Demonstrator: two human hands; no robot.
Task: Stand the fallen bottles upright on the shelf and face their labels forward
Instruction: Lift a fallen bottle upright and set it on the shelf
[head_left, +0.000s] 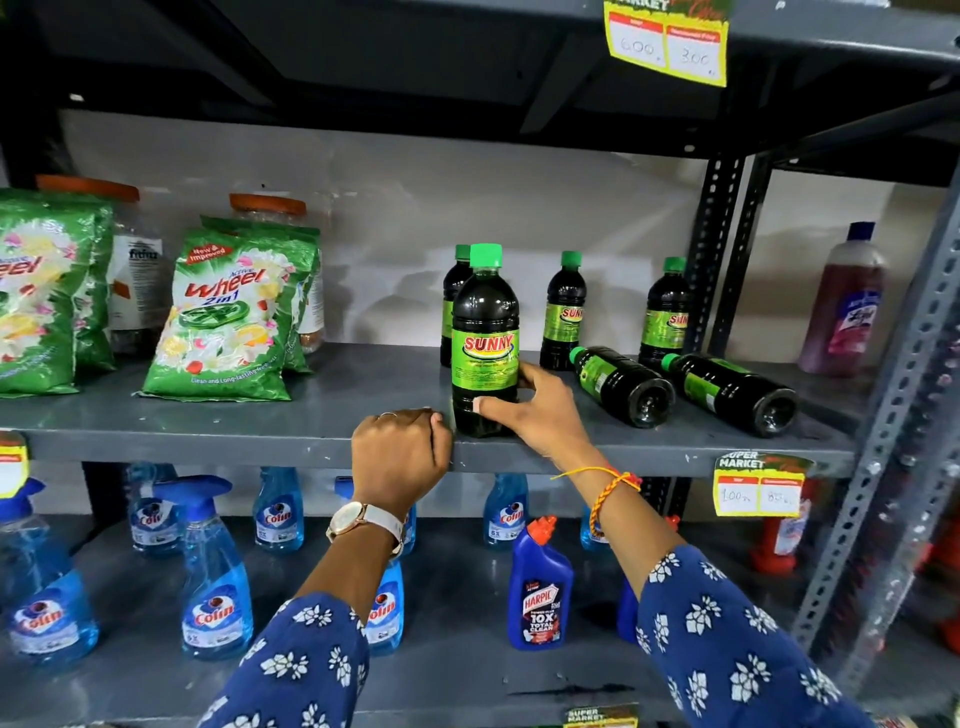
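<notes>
right hand (535, 402) grips upright Sunny bottle (484, 343) | two bottles (623, 387) lying

Both forearms are showing below dark blue sleeves (737, 639) printed with small white flowers, the cuffs ending mid-forearm. The left wrist is wearing a watch (347, 521) with a round rose-gold case, pale dial and light strap. A thin ring (387, 414) is sitting on a finger of the left hand (400, 457). The right wrist, behind the right hand (540, 410), is carrying a braided orange and yellow thread band (605, 496), loose ends trailing.
</notes>
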